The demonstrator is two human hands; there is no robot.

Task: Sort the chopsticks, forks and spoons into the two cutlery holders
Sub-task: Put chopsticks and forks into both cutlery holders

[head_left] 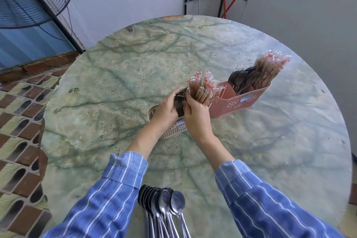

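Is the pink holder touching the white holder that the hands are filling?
Cannot tell. In the head view the right hand and its chopsticks cover where the pink holder nears the white holder.

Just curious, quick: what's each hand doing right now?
Left hand: closed on the forks.
Right hand: closed around the wrapped chopsticks.

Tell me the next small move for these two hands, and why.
Probably settle the forks down into the white holder. The left hand grips that dark bundle over it, while the right hand steadies the wrapped chopsticks beside them. The spoons lie unsorted at the table's near edge, so they likely come after.
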